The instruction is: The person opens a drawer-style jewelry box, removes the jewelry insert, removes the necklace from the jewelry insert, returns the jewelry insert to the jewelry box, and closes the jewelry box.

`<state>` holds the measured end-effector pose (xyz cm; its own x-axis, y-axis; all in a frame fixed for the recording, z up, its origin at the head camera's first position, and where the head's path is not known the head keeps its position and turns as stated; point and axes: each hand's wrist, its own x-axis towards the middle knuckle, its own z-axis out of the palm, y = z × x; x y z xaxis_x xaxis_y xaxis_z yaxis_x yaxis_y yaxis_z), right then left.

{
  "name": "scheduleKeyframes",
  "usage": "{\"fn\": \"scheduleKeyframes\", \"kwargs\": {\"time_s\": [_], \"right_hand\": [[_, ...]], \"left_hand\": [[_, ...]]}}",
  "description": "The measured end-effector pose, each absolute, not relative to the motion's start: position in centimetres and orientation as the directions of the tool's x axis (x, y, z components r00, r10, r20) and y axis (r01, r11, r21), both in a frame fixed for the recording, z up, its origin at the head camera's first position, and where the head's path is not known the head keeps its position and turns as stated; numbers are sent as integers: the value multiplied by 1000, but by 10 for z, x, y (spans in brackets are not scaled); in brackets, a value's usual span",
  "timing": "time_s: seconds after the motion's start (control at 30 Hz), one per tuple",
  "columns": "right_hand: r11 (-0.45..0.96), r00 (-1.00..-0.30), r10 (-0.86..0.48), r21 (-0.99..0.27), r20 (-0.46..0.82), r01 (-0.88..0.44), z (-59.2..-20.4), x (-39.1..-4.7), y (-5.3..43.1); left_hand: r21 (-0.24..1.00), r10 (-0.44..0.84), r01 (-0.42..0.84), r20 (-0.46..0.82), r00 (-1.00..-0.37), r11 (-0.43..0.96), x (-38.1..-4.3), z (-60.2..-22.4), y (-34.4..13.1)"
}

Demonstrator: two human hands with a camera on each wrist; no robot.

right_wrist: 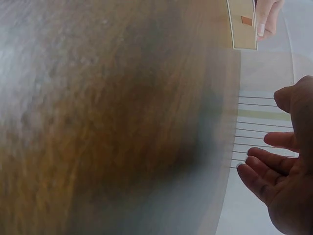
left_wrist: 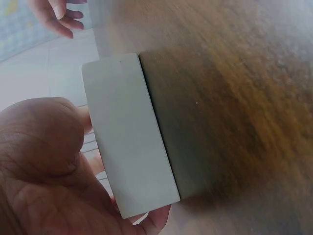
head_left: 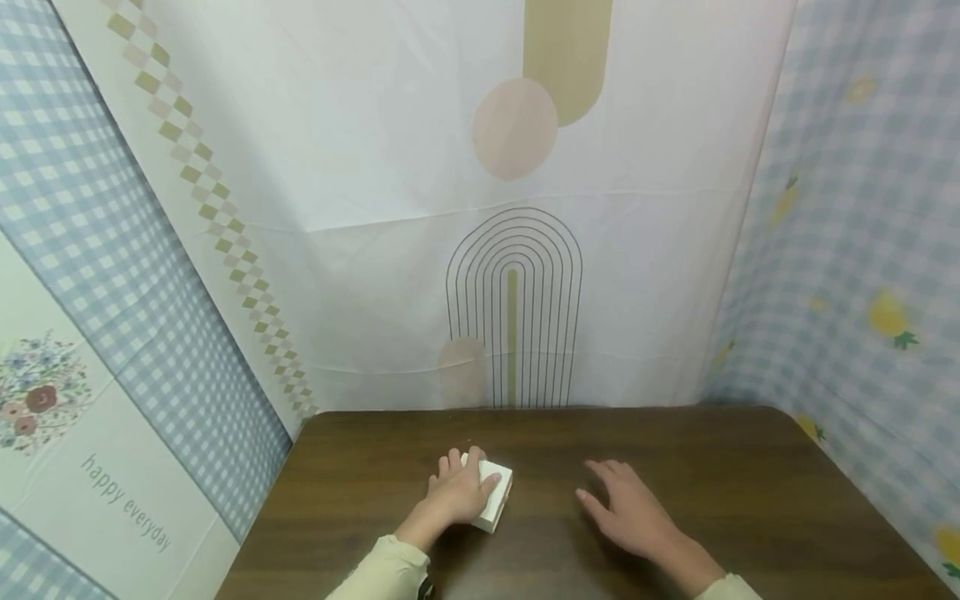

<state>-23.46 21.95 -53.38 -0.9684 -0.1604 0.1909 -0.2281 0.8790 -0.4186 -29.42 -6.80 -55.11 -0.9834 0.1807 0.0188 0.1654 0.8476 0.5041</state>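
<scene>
A small white rectangular box (head_left: pixel 492 507) rests on the brown wooden table, left of the middle. My left hand (head_left: pixel 457 493) holds it from above and the left, with the thumb over its top and the fingers round its far side. One long plain face of the box (left_wrist: pixel 129 137) shows in the left wrist view. In the right wrist view, another side of the box (right_wrist: pixel 243 29) looks beige with a small orange patch. My right hand (head_left: pixel 628 510) hovers over the table to the right of the box, fingers loosely spread and holding nothing.
The wooden tabletop (head_left: pixel 352 483) reaches back to a white patterned cloth (head_left: pixel 375 317) hanging along its far edge. Blue checked cloths hang on both sides, the right one (head_left: pixel 817 333) printed with yellow fruit. Light sleeves cover both forearms.
</scene>
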Motion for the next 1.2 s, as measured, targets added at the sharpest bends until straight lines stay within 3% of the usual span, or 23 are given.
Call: {"fn": "scheduleKeyframes", "kwargs": {"time_s": [0.43,0.77,0.97,1.2], "right_hand": [[844,-961,-223,-461,166,-275,-539,-237,198],[656,-919,-387,-676,80,-335,-538,-250,157],[644,-911,-412,-697,30,-314,-534,-259,138],[640,-905,-422,-688,59,-343,-537,-266,126]], "left_hand": [[520,138,137,35,-990,843,-294,-547,-63],[537,115,132,65,-991,833,-293,-553,-61],[525,120,136,64,-991,840,-297,-561,-62],[528,130,143,63,-990,837,-299,-564,-64]]}}
